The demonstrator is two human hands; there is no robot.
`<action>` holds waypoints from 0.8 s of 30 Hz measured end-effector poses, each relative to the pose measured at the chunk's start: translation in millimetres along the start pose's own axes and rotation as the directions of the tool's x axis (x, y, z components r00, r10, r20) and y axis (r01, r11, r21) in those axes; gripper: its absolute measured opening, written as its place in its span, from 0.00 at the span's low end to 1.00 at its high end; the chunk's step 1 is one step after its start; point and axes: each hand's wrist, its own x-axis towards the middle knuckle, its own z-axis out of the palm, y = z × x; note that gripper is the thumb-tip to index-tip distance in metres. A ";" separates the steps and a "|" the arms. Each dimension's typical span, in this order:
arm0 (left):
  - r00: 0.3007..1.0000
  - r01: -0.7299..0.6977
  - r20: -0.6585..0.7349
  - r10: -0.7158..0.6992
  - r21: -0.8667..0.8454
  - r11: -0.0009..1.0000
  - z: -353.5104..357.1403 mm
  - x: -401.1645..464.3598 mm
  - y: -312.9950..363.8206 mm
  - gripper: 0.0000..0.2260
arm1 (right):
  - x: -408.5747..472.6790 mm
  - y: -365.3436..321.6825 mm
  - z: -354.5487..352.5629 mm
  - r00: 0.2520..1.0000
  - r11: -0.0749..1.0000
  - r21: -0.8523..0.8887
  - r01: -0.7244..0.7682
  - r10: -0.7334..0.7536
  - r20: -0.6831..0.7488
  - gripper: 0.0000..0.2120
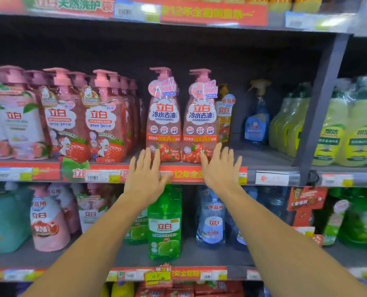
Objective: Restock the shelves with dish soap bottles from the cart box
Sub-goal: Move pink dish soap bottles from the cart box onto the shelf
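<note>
Two pink pump bottles of dish soap stand upright side by side at the front edge of the middle shelf (272, 166), the left bottle (163, 116) touching the right bottle (200, 118), both with strawberry pictures low on their labels. The person's left hand (147, 174) reaches up to the foot of the left bottle, fingers straight and spread, fingertips against its base; its grip is wide open and holds nothing. The right hand (220, 168) does the same at the foot of the right bottle, fingers straight and fanned, touching the lower label, nothing held. Both palms lie over the red price strip (184, 174) that runs along the shelf edge just below the two bottles. Left of the pair stands a packed row of pink duck-label bottles (105, 118). Just behind the right bottle is an orange bottle (224, 118), and further right a blue spray bottle (257, 121). Below the pair, on the next shelf down, stands a green bottle (165, 228).
</note>
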 end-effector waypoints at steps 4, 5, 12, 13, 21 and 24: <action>0.999 -0.006 -0.040 0.004 -0.058 0.998 8.4 -29.2 12.2 0.38 | -42.6 14.5 21.5 0.992 0.989 -0.107 0.102 -0.109 -0.066 0.36; 0.999 -0.016 -0.051 0.012 -0.077 0.997 14.0 -38.7 16.7 0.39 | -54.7 17.6 28.1 0.989 0.986 -0.117 0.122 -0.131 -0.068 0.36; 0.953 -0.141 0.245 0.178 -0.160 0.977 75.0 -137.6 71.3 0.34 | -175.8 76.6 74.9 0.959 0.994 -0.047 0.100 -0.084 0.271 0.37; 0.936 -0.167 0.283 0.210 -0.169 0.971 85.5 -155.3 78.4 0.34 | -198.4 92.3 79.4 0.944 0.995 -0.054 0.083 -0.061 0.325 0.37; 0.801 -0.410 0.336 0.496 -0.296 0.863 132.0 -269.9 165.1 0.25 | -341.1 211.7 84.5 0.820 0.972 -0.169 -0.165 0.230 0.524 0.34; 0.738 -0.466 0.357 0.573 -0.344 0.815 135.6 -296.6 217.0 0.24 | -374.8 248.7 66.1 0.782 0.946 -0.200 -0.255 0.323 0.532 0.31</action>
